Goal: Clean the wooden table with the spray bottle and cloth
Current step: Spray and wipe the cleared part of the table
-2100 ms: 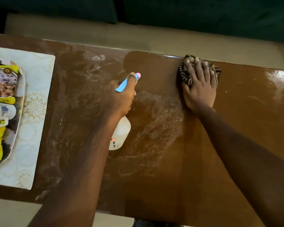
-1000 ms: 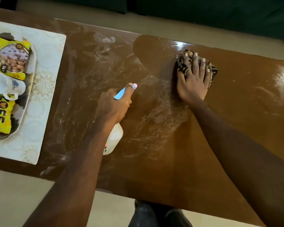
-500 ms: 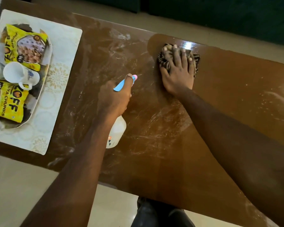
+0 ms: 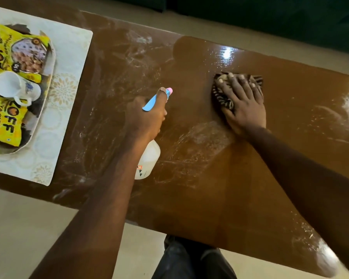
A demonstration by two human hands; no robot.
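The brown wooden table [image 4: 240,188] fills the view, with whitish streaks across its left and middle parts. My left hand [image 4: 144,119] grips a white spray bottle [image 4: 147,160] with a blue and pink head, held above the table's middle, nozzle pointing away from me. A dark striped cloth [image 4: 222,97] lies on the table to the right of the bottle. My right hand [image 4: 243,103] presses flat on the cloth with fingers spread; most of the cloth is hidden under it.
At the table's left end a pale placemat [image 4: 69,61] carries a tray [image 4: 48,77] with yellow snack packets [image 4: 4,125] and a white mug [image 4: 14,87]. Beige floor [image 4: 24,234] lies in front of the near edge. My dark trouser leg [image 4: 189,260] shows below the table.
My right hand slid the cloth toward me, away from the far edge, leaving a shiny patch behind it. My left hand kept holding the bottle in about the same place.
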